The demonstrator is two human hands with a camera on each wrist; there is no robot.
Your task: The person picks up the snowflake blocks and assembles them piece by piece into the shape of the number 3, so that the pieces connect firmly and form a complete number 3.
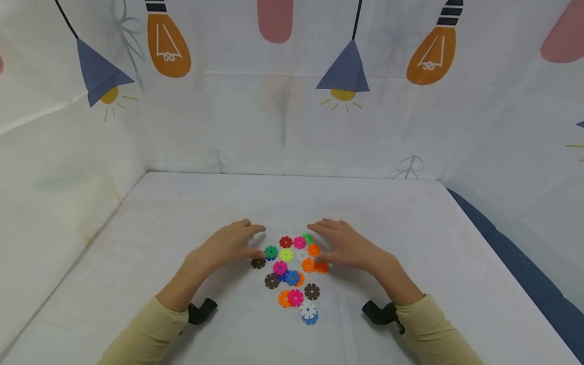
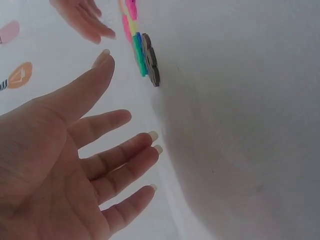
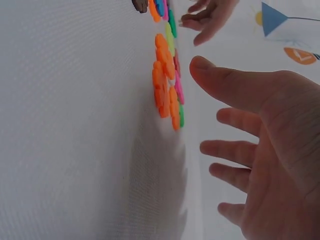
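Note:
Several colourful notched plastic discs lie in a loose cluster on the white table, some overlapping. Among them are a red disc (image 1: 285,242), a yellow disc (image 1: 286,255), a green disc (image 1: 271,252), a blue disc (image 1: 292,277) and a white disc (image 1: 307,308). On the cluster's left side, my left hand (image 1: 226,245) hovers with fingers spread, its thumb near the green disc and a dark brown disc (image 2: 150,60). Opposite it, my right hand (image 1: 349,246) is held with relaxed fingers, thumb over the orange discs (image 3: 161,85). Both hands hold nothing.
The white table (image 1: 182,203) runs back to a white cloth wall (image 1: 228,121) printed with lamps and bulbs. Dark blue fabric (image 1: 511,248) shows past the table's right edge. A black wrist device (image 1: 203,311) sits under each forearm.

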